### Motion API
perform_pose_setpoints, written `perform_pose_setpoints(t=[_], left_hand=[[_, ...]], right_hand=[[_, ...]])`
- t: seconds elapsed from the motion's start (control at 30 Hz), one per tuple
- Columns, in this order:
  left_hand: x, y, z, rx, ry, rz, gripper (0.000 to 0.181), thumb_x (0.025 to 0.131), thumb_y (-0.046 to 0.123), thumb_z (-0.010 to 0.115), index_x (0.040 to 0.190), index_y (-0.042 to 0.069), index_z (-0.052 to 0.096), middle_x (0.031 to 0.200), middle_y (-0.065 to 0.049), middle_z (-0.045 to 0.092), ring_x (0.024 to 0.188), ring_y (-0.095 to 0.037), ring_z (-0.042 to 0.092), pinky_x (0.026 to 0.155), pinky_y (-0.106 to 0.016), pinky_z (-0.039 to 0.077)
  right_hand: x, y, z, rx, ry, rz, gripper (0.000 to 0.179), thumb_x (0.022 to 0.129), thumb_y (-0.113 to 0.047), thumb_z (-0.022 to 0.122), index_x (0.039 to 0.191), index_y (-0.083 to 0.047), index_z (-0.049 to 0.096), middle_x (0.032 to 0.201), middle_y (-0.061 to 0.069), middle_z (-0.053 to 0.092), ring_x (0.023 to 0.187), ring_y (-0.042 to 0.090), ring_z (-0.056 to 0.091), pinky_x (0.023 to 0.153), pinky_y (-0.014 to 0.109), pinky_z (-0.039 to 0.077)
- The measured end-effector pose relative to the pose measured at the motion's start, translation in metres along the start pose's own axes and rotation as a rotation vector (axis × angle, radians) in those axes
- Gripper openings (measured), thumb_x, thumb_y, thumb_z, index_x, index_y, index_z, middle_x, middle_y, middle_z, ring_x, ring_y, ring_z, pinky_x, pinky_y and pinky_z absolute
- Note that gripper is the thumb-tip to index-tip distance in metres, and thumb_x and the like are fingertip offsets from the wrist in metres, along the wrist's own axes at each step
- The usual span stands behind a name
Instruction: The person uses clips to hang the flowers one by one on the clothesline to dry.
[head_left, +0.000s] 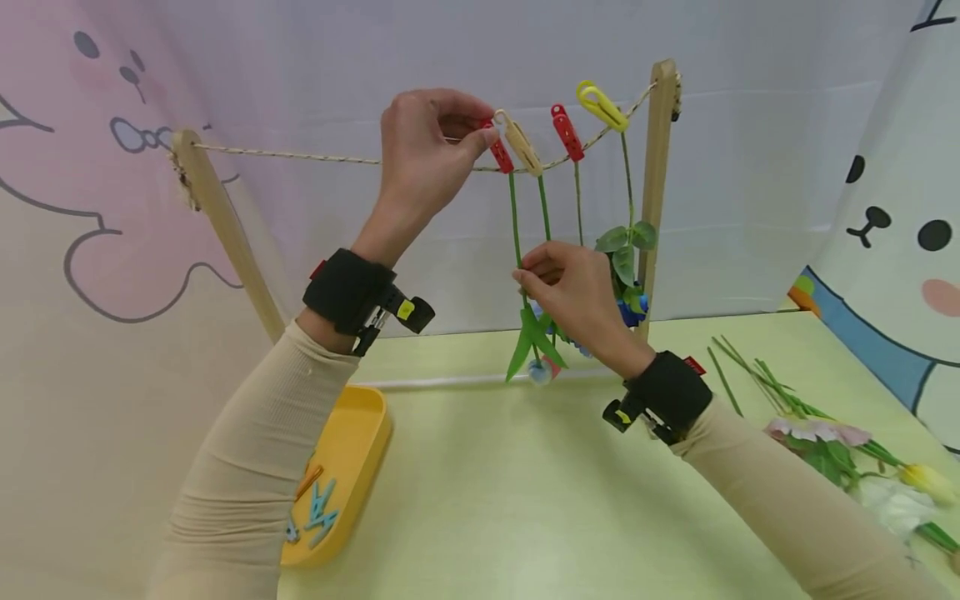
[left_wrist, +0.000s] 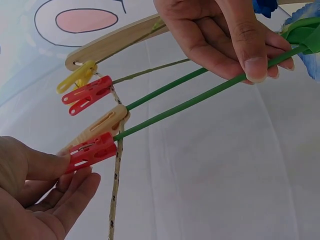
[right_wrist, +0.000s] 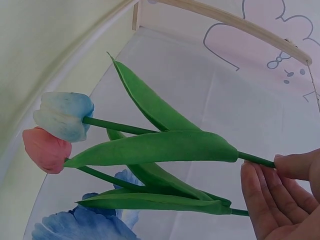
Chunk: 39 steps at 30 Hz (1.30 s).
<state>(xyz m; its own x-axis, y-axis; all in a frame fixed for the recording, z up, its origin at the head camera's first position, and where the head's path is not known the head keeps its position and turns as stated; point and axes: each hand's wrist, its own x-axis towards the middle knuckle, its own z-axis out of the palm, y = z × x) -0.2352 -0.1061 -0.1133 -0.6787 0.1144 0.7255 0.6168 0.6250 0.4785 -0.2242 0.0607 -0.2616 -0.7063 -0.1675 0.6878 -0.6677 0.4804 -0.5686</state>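
My left hand (head_left: 427, 150) pinches the tail of a red clothespin (left_wrist: 92, 152), whose other end sits on the rope (left_wrist: 116, 185) at the top of a green stem. Lower on that stem, the thumb and fingers of my right hand (head_left: 573, 287) pinch it just above the leaves. The stem belongs to a pale blue tulip (right_wrist: 65, 115) hanging head down. Close beside it hangs a pink tulip (right_wrist: 47, 150) from a beige clothespin (head_left: 522, 148). Further right, another red clothespin (head_left: 567, 133) and a yellow clothespin (head_left: 602, 107) hold more stems.
Two wooden posts (head_left: 657, 183) carry the rope. At left on the table (head_left: 480, 500) lies a yellow tray (head_left: 375, 442) with blue and orange clothespins. Several loose flowers (head_left: 821, 429) lie at the right, and a blue flower (head_left: 633, 307) hangs near the right post.
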Motion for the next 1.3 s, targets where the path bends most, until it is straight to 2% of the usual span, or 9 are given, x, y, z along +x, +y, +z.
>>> perform_pose_setpoints(t=[0.27,0.57,1.03,1.2,1.3], left_hand=[[0.0016,-0.0050,0.0021,-0.035,0.003,-0.019,0.021,0.087,0.015,0.074,0.104,0.003,0.076,0.095,-0.008,0.075,0.081,-0.012,0.069,0.072,-0.017,0.053],[0.0022,-0.0032,0.0041,-0.039,-0.013,-0.039,0.020,0.087,0.014,0.074,0.103,0.003,0.076,0.098,-0.008,0.075,0.082,-0.013,0.069,0.073,-0.018,0.054],[0.0060,-0.0072,0.0047,-0.063,-0.025,-0.073,0.017,0.086,0.015,0.075,0.100,0.004,0.077,0.094,-0.009,0.076,0.078,-0.013,0.069,0.068,-0.018,0.052],[0.0053,-0.0081,0.0056,-0.082,-0.029,-0.112,0.018,0.086,0.014,0.075,0.100,0.004,0.078,0.095,-0.009,0.076,0.078,-0.014,0.069,0.068,-0.019,0.053],[0.0047,-0.0079,0.0054,-0.097,-0.053,-0.141,0.019,0.086,0.015,0.075,0.101,0.004,0.077,0.095,-0.010,0.075,0.078,-0.015,0.069,0.068,-0.020,0.053]], right_hand=[[0.0013,0.0027,0.0002,-0.020,0.000,0.001,0.011,0.085,-0.013,0.075,0.090,-0.003,0.073,0.075,0.007,0.074,0.063,0.014,0.068,0.060,0.031,0.058],[0.0020,0.0036,0.0013,-0.020,-0.006,0.009,0.011,0.085,-0.013,0.075,0.090,-0.003,0.073,0.076,0.007,0.074,0.064,0.014,0.068,0.060,0.031,0.058],[0.0077,0.0010,0.0013,-0.017,-0.015,-0.003,0.010,0.084,-0.011,0.076,0.089,-0.002,0.073,0.077,0.009,0.074,0.063,0.014,0.069,0.061,0.032,0.060],[0.0075,0.0010,0.0032,-0.015,-0.031,0.013,0.011,0.085,-0.012,0.076,0.090,-0.002,0.073,0.078,0.009,0.074,0.064,0.014,0.069,0.061,0.032,0.060],[0.0070,0.0008,0.0032,-0.027,-0.034,0.018,0.012,0.085,-0.013,0.076,0.089,-0.002,0.073,0.078,0.008,0.074,0.064,0.014,0.069,0.061,0.032,0.059]])
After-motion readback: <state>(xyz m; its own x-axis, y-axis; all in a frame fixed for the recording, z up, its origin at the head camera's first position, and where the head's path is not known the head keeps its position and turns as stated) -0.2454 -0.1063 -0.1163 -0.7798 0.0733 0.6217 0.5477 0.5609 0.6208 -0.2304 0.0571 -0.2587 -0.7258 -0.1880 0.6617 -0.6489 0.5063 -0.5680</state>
